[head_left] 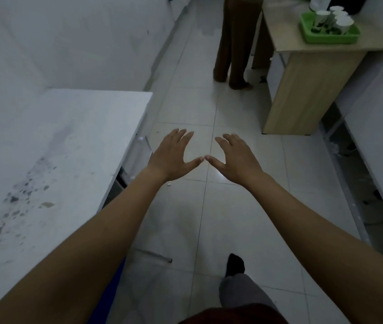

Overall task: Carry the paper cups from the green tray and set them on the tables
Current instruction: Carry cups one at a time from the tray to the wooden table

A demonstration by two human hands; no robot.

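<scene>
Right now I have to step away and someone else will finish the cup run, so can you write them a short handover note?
Left hand: open, empty, held out over the floor.
Right hand: open, empty, thumb tip nearly meeting the left thumb.
White paper cups: all upright in the green plastic tray on the light wooden table, far right.
White stained table: near left, no cup on the part in view.
A standing person in brown trousers is beside the wooden table.
Done: no cup seen delivered.
Left: walk to the tray, carry cups to the tables.

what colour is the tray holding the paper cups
Bright green tray, on the wooden table; seen in the head view.
</scene>
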